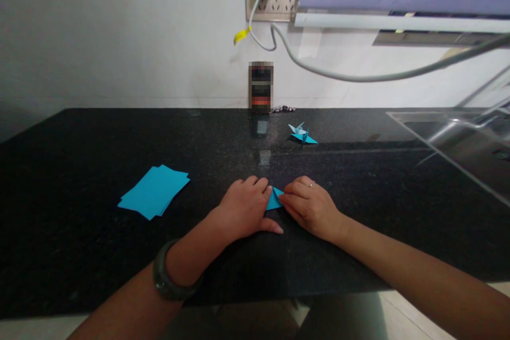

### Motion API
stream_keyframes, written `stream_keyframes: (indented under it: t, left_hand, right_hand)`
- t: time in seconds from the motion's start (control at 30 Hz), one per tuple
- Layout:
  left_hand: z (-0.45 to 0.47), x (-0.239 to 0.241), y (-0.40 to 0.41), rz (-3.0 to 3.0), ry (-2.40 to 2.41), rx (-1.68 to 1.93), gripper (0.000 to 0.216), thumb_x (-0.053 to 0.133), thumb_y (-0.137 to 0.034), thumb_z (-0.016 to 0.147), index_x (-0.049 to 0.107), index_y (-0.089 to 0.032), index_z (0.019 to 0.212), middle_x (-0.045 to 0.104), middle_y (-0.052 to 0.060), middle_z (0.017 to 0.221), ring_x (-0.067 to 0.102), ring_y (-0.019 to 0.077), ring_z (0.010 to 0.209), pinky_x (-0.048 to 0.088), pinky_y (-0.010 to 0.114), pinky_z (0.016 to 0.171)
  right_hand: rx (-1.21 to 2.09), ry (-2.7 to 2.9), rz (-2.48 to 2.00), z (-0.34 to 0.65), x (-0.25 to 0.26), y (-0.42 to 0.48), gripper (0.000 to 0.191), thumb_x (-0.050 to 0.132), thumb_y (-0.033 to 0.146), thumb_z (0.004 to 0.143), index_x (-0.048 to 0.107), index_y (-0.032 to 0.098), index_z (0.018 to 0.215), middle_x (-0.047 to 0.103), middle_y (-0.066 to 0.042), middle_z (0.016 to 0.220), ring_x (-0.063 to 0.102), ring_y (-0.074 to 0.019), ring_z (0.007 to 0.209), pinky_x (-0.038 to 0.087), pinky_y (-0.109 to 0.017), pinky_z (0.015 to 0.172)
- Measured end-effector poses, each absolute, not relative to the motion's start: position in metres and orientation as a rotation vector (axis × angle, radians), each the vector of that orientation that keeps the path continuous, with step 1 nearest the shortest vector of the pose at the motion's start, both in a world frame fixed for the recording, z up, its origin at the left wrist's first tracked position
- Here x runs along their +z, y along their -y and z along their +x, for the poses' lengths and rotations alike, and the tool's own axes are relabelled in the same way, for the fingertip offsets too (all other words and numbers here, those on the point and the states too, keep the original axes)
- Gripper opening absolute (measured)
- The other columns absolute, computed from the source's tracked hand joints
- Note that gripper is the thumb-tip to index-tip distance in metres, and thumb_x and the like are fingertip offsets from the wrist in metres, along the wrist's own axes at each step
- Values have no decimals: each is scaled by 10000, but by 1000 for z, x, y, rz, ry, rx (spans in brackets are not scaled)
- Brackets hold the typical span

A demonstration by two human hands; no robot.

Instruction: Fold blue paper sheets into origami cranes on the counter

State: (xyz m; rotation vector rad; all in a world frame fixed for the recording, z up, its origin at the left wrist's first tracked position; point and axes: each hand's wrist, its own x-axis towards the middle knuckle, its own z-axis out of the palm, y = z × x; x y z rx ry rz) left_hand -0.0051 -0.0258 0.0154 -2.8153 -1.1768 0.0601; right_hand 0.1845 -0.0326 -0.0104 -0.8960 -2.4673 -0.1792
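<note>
A small piece of folded blue origami paper (273, 201) lies on the dark countertop between my hands, partly hidden under the fingers. My left hand (245, 207) rests over its left side, bent fingers pressing it down while the thumb sticks out to the right, below the paper. At the paper's right side, my right hand (313, 204) is closed, its fingertips pinching the edge. Farther back on the counter stand two folded paper cranes, a pale one (297, 129) and a blue one (305, 138).
Left of my hands lies a stack of blue paper sheets (155, 191). A blurred-out upright object (261, 87) leans near the wall, beside a small beaded item (284, 109). A metal sink (458, 138) borders the right side. A cable (342, 75) runs from the wall socket (279, 2).
</note>
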Motion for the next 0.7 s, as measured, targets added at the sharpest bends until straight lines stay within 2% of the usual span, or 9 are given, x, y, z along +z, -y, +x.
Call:
stream_keyframes:
  t: [0.33,0.7]
  left_hand:
    - [-4,15,27,-2844,1207,68,764,398,-747,658,562,-146,1100,555,132,1063,499,271,958,406,352,728]
    - [-4,14,27,-2843,1215,69,751,402,-742,662,562,-142,1083,545,136,1090,502,272,968,418,349,721]
  right_hand:
    - [-76,2637,-946,185,-9,34,282,395,200,891,659,145,808,549,-85,745,427,-182,732,369,-293,640]
    - [-66,2707,-943,184,-7,34,269,409,198,882,662,141,813,524,-80,724,399,-178,702,342,-295,618]
